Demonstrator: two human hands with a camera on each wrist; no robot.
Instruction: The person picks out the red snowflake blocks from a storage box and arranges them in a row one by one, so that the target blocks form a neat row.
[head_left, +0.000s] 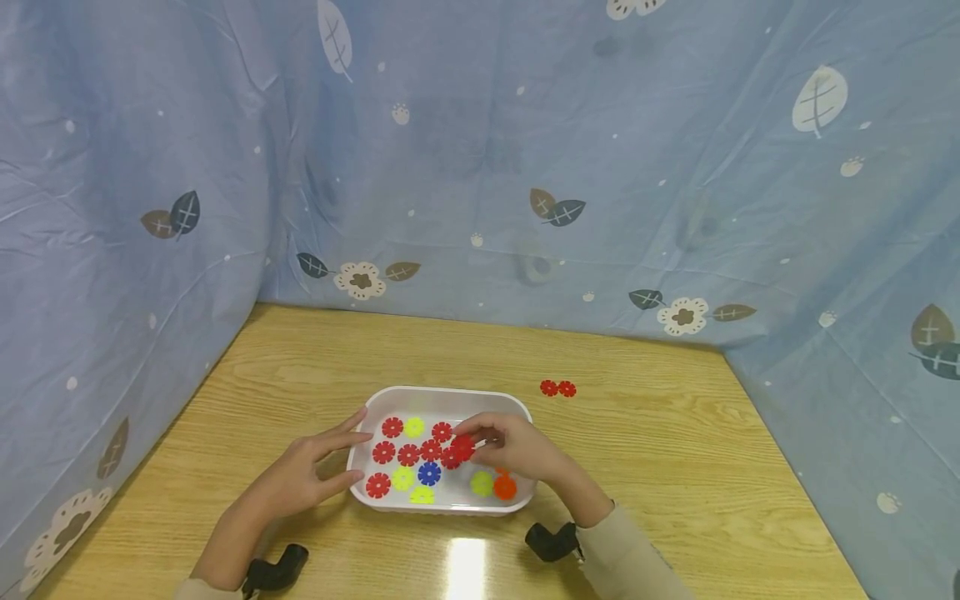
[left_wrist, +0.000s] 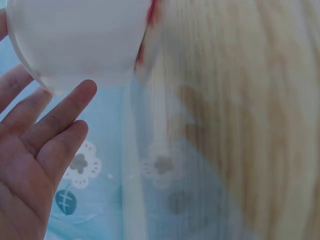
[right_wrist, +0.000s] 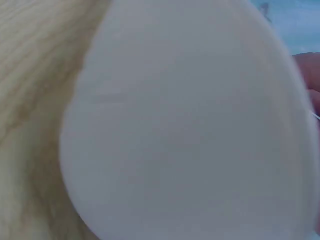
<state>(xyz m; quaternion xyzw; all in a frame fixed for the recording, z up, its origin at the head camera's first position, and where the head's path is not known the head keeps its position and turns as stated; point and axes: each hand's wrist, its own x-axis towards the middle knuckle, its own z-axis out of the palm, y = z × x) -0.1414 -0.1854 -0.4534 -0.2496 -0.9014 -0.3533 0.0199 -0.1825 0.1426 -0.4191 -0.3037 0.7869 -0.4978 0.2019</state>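
- The right hand point(head_left: 517, 448) reached into the white tray point(head_left: 450, 398), fingers curled and apparently pinching a red snowflake disc point(head_left: 462, 447); its own wrist view was too blurred to confirm this.
- The left hand point(head_left: 303, 475) lay with straight fingers against the tray's left wall, holding nothing.
- The tray sat on the wooden table point(head_left: 675, 467), with red, yellow, blue and orange discs inside.
- Two red discs point(head_left: 558, 388) lay on the table, just beyond the tray's far right corner.
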